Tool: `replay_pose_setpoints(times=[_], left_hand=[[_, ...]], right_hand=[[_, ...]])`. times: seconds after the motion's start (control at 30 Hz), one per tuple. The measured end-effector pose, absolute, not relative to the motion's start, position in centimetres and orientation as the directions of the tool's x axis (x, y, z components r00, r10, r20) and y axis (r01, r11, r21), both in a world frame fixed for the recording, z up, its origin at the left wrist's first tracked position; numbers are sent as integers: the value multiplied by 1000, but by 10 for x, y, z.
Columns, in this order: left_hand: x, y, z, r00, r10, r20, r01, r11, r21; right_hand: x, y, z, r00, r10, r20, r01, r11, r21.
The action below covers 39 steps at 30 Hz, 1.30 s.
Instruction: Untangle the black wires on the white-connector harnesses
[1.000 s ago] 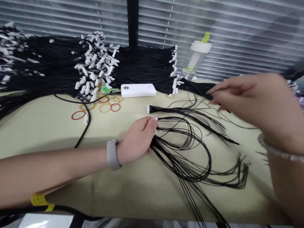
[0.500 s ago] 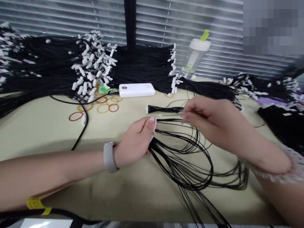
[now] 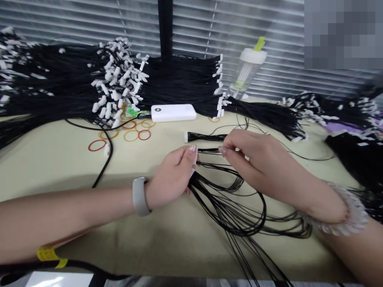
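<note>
My left hand (image 3: 173,173), with a grey band on its wrist, is closed on white connectors (image 3: 196,156) at the end of a bundle of thin black wires (image 3: 215,207). The wires loop out to the right and hang towards the table's front edge. Just right of the connectors, my right hand (image 3: 248,157) pinches some of the upper black wires between thumb and fingers. Behind the hands lies another black wire bundle (image 3: 206,137) with a white connector (image 3: 186,136) at its left end.
Piles of black cables (image 3: 179,81) with white connectors line the back. A white power bank (image 3: 173,113), red and yellow rubber bands (image 3: 96,145), and a black cord (image 3: 104,169) lie on the table (image 3: 143,247). A clear bottle (image 3: 243,75) stands behind.
My right hand has moved left and slightly down, closer to the connectors, and now pinches the upper wires. The wire loops have shifted slightly; my left hand keeps its hold.
</note>
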State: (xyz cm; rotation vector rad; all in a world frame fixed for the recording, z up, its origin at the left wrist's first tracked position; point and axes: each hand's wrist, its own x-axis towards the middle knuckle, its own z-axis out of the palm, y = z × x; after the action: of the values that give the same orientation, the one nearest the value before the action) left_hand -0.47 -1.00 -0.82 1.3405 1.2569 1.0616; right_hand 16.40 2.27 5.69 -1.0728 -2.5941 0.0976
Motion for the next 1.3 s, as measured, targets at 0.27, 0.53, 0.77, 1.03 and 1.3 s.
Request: replay_pose_setpoints(times=[0.27,0.53,0.77,1.03,1.3], left_hand=[[-4,-9,-8,93,995,-21,147,7,989],[-6,-9,-9,102,995,-5,158,-11,987],[-5,-10,-9,86,996,-16,149,3,989],[-6,-11,-7,156,987,25,240,-62,969],[-4,-13,-2,175,985,10,297,-62,953]], right_hand=[[162,24,55,-646,715,268,684,698,-213],[161,24,54,-604,746,280,676,665,-316],[161,27,50,-653,738,171,719,675,-164],[153,19,37,-718,661,217,692,711,125],[154,17,37,-772,600,210,634,754,175]])
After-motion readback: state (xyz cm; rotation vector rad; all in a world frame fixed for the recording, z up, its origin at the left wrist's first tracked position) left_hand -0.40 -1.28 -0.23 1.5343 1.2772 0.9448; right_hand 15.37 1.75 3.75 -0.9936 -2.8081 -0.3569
